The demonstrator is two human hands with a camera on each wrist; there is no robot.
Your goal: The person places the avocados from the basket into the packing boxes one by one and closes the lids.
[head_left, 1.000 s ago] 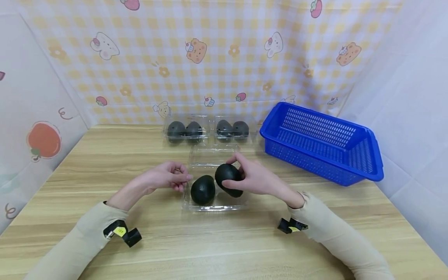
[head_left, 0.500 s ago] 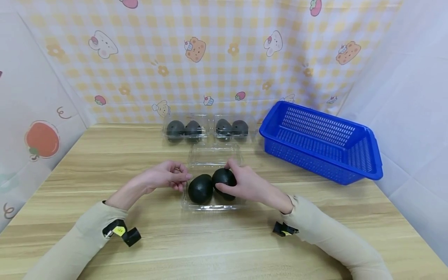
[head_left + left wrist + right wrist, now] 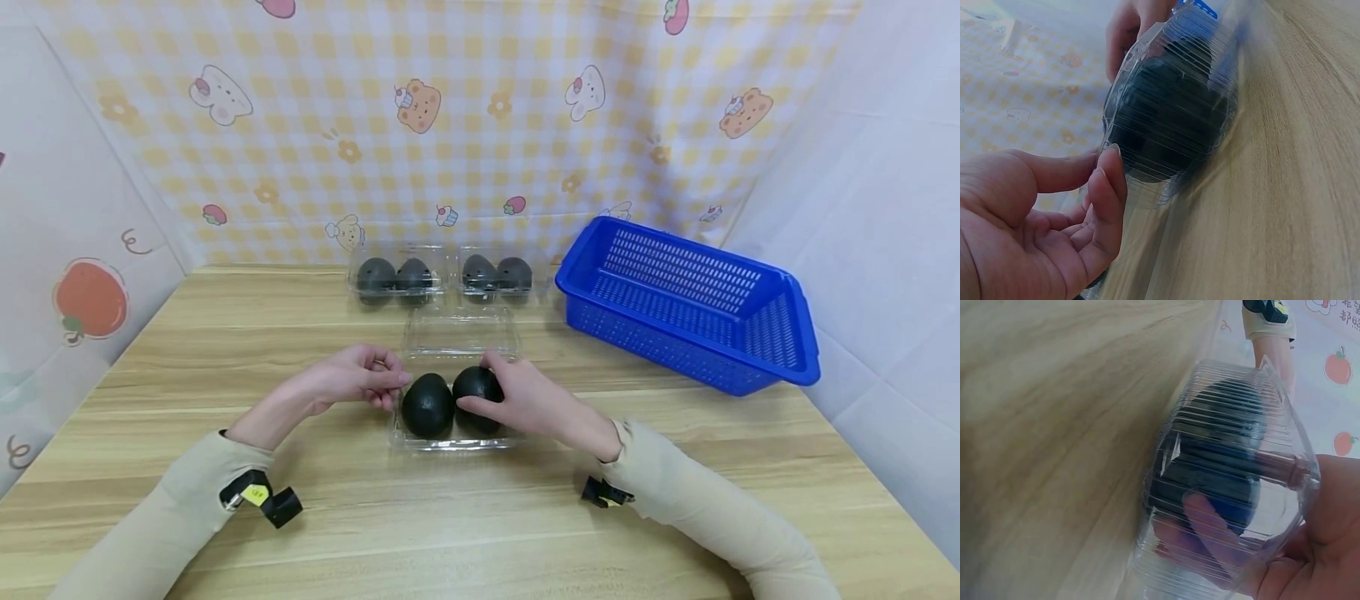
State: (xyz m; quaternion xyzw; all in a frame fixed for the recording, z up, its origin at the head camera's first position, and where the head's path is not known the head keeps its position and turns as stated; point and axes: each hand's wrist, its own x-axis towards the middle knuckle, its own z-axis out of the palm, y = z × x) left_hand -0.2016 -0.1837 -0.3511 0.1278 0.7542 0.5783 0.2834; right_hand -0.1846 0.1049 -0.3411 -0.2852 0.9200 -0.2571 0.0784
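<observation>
A clear plastic clamshell container (image 3: 450, 445) lies on the table in front of me, its lid (image 3: 459, 332) folded back away from me. In its left half sits a dark green avocado (image 3: 428, 408). My right hand (image 3: 528, 398) holds a second avocado (image 3: 474, 385) in the right half, fingers on the far side and thumb on the near side. Through the ribbed plastic wall (image 3: 1197, 419) in the right wrist view, its fingers show against the fruit. My left hand (image 3: 358, 377) pinches the container's left rim between thumb and forefinger, as the left wrist view shows close up.
Two closed clear containers (image 3: 400, 250) stand side by side at the back, with two avocados (image 3: 377, 277) in each. A blue perforated basket (image 3: 637, 333) sits at the right rear. Behind the wooden table (image 3: 450, 533) hangs a checked curtain (image 3: 480, 108).
My right hand has lowered its avocado and moved it left, down into the container beside the other one. My left hand has stayed at the left rim.
</observation>
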